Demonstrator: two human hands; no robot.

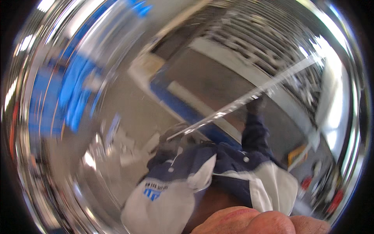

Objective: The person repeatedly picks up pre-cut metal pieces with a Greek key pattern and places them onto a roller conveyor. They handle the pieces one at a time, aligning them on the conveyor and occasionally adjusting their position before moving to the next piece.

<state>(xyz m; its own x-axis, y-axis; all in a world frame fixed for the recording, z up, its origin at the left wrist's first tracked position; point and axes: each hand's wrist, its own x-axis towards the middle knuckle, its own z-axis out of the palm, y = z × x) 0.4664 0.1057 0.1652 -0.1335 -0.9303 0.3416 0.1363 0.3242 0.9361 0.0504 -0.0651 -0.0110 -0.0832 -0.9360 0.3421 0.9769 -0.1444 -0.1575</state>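
A long, thin, shiny metal strip point(233, 105) runs aslant across the view, from low by my body up to the far right. My left hand point(174, 136), in a dark glove, is at the strip's near end and appears closed around it, though motion smears the fingers. Further along, my right hand point(256, 104), also dark-gloved, grips the strip from below with its arm stretched forward. Both sleeves are navy. Beneath the strip lies a machine bed with a blue edge beam point(171, 95) and a flat grey plate point(212, 74).
Beyond the plate stretches a slatted metal bed point(265, 39) bearing blurred pale pieces. Bright blue blurred shapes point(76, 89) stand at the left, near grey floor point(124, 89). A yellow-framed item point(297, 156) and red objects point(335, 201) are at the lower right.
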